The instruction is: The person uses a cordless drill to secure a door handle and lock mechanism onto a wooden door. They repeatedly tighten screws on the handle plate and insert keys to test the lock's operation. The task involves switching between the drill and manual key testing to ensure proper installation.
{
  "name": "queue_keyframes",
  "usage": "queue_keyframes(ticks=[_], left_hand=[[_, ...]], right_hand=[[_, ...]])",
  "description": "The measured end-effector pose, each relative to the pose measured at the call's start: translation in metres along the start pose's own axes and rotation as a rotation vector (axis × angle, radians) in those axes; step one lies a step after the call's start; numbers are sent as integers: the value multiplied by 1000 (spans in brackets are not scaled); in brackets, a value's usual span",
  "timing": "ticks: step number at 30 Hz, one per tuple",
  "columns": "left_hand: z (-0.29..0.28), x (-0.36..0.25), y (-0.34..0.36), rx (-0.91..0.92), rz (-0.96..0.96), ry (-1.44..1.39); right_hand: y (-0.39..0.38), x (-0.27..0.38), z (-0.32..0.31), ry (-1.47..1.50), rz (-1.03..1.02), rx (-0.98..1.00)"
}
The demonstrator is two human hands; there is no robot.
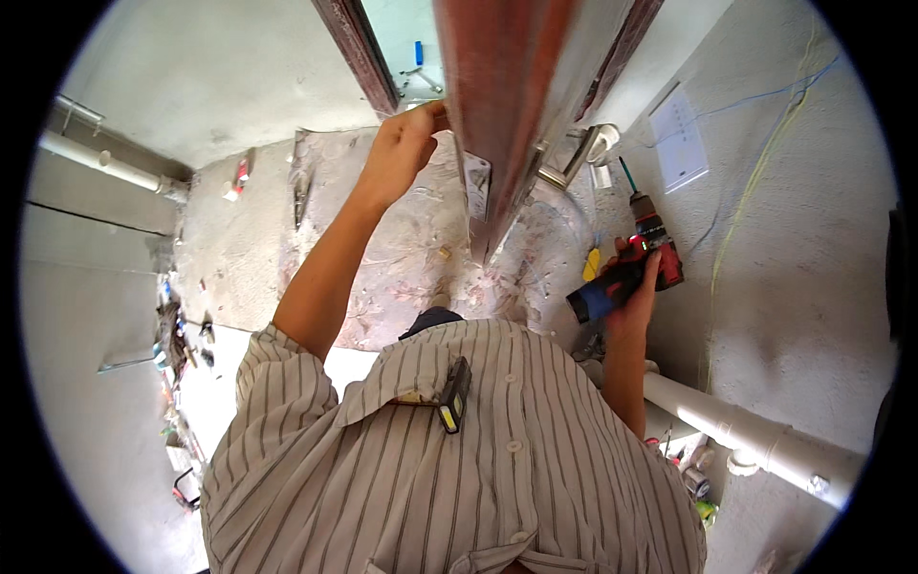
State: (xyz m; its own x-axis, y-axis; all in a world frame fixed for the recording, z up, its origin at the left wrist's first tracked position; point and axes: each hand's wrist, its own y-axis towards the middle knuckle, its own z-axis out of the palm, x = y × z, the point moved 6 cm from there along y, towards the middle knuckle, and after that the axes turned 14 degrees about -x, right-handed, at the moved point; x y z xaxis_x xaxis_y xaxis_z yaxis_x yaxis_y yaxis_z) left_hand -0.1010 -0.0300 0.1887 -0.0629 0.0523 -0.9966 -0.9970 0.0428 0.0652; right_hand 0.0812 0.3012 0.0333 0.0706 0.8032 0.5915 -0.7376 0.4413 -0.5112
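A reddish-brown wooden door or frame member [497,67] stands upright in front of me, with a metal plate [477,186] on its near edge. My left hand [402,148] grips its left side with curled fingertips, partly hidden behind it. My right hand [633,292] is closed round a red-and-black cordless drill [657,244] with a blue battery base, held right of the wood. A long green bit [628,174] points up from the drill. Silvery metal hardware [579,158] lies beyond, and a yellow object [592,263] sits near the drill.
The floor bears a wrinkled, dusty sheet [363,277]. White pipes run along the left [96,153] and lower right [717,421]. Scattered tools and debris [172,340] line the left. Yellow and blue cables cross the right wall [813,287]. A small blue object [418,53] lies beyond the doorway.
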Motion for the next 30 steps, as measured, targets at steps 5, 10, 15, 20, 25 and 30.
queue_keyframes(ticks=[5, 10, 15, 20, 25, 30], left_hand=[[-9, 57, 51, -132, -193, 170], [16, 73, 95, 110, -188, 292], [39, 74, 114, 373, -279, 252], [49, 97, 113, 334, -478, 129], [43, 83, 122, 372, -74, 423], [42, 72, 122, 319, -37, 551]], right_hand=[[-23, -31, 4, -50, -75, -110], [-64, -66, -22, -75, -83, -274], [-112, -90, -60, -14, -124, -424], [-151, -113, -74, 88, -110, -638], [-121, -89, -26, -235, -207, -607], [-43, -26, 77, -424, -384, -443]])
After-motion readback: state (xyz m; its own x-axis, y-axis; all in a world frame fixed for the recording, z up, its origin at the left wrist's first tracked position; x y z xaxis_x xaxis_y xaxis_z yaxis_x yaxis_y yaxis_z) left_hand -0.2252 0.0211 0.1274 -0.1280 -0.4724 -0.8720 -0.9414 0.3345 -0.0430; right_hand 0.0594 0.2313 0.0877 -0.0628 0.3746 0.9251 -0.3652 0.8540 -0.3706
